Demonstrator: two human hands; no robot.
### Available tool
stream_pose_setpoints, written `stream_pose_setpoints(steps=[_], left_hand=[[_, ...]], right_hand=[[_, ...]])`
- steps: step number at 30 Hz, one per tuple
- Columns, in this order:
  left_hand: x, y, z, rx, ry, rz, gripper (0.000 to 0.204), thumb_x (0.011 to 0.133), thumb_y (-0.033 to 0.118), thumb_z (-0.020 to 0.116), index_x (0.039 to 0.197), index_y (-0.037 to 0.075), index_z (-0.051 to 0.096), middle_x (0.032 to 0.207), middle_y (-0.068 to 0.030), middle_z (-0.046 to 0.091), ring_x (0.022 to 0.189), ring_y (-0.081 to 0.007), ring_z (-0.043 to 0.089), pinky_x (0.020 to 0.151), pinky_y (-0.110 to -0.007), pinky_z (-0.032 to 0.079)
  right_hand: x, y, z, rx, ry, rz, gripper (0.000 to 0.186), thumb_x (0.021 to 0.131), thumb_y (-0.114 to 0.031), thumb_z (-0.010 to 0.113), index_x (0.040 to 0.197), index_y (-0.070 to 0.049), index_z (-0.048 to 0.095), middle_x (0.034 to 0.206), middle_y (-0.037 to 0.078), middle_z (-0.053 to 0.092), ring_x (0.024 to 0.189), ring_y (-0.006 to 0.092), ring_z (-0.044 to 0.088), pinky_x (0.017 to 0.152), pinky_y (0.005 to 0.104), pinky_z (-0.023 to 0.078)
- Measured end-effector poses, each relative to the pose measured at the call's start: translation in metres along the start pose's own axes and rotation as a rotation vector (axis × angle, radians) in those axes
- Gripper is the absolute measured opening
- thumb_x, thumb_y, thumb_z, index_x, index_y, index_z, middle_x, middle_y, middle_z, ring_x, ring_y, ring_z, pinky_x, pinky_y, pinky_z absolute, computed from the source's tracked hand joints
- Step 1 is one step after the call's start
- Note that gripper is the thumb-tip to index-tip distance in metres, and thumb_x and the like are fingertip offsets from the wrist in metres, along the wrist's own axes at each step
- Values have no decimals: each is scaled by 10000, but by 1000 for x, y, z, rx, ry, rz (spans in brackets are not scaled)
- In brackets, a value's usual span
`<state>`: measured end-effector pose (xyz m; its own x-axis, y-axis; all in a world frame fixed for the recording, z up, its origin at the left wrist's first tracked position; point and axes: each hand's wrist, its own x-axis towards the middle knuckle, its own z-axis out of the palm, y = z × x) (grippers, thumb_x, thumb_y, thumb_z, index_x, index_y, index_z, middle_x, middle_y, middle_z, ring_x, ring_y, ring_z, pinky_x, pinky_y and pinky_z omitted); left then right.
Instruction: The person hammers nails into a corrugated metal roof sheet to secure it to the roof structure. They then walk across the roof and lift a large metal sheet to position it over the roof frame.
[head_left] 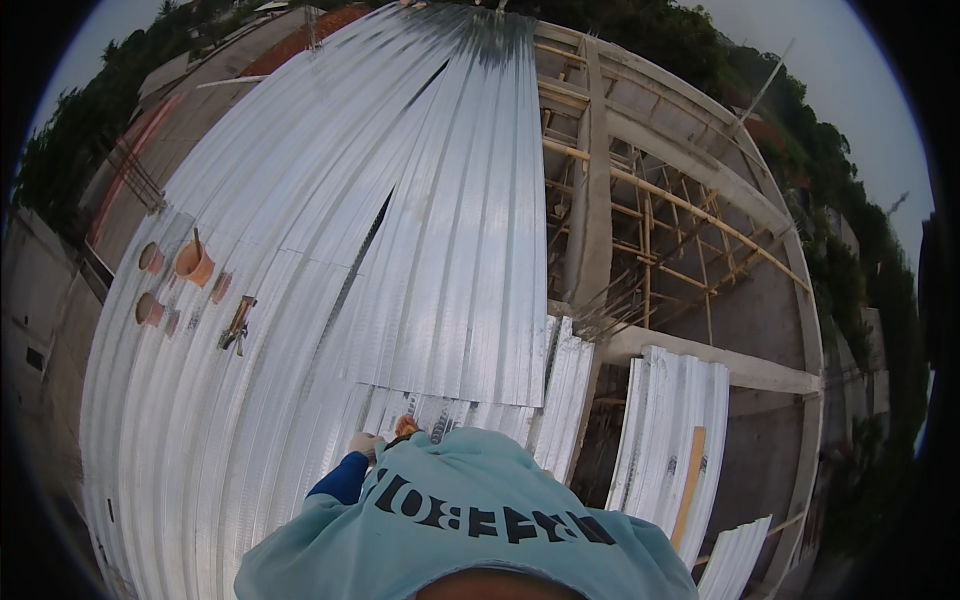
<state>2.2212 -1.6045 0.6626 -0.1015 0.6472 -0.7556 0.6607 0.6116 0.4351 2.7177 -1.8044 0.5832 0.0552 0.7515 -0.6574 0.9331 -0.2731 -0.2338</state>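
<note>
My left hand, pale and perhaps gloved, comes out of a blue sleeve at the left of my light teal shirt. It is low over the ribbed silver metal decking sheets, and its fingers are too small and partly hidden to read. Close beside it, a small orange-brown shape shows at the shirt's edge; I cannot make out what it is. My right hand is out of sight, with my shirt covering that area. One loose-looking sheet edge runs across the decking just ahead of me.
Orange buckets and a metal tool lie on the decking at left. To the right, concrete beams border deep openings with bamboo scaffolding. Narrower sheets and a wooden strip lie at lower right.
</note>
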Motion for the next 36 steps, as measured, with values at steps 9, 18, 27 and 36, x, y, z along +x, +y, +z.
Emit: stream_pose_setpoints(steps=[9, 18, 27, 36], left_hand=[[41, -22, -16, -98, 11, 80, 394, 841, 329, 622, 809, -44, 744, 714, -178, 718, 584, -259, 720, 565, -381, 577], [78, -46, -35, -390, -94, -64, 311, 880, 208, 618, 997, -62, 717, 748, -114, 683, 590, -198, 655, 514, -340, 518], [95, -46, -42, -301, -92, -53, 221, 837, 178, 665, 823, -42, 686, 675, -92, 652, 515, -181, 614, 442, -315, 463], [106, -38, -46, -182, -79, 8, 368, 860, 307, 666, 828, -56, 717, 690, -126, 689, 556, -219, 668, 521, -365, 534]], right_hand=[[15, -40, -34, -303, -16, -87, 337, 957, -278, 499, 1027, -9, 688, 946, 229, 724, 888, 313, 738, 764, 448, 576], [5, -62, -46, 830, 150, 223, 321, 923, -254, 591, 1135, -14, 630, 993, 151, 711, 777, 283, 700, 643, 423, 568], [-19, -85, -56, 843, 98, 305, 263, 954, -228, 510, 1038, -17, 642, 942, 160, 720, 760, 279, 729, 609, 437, 588], [-1, -96, -33, -62, 76, 32, 226, 891, -239, 632, 902, -19, 681, 968, 241, 731, 937, 420, 716, 814, 503, 562]])
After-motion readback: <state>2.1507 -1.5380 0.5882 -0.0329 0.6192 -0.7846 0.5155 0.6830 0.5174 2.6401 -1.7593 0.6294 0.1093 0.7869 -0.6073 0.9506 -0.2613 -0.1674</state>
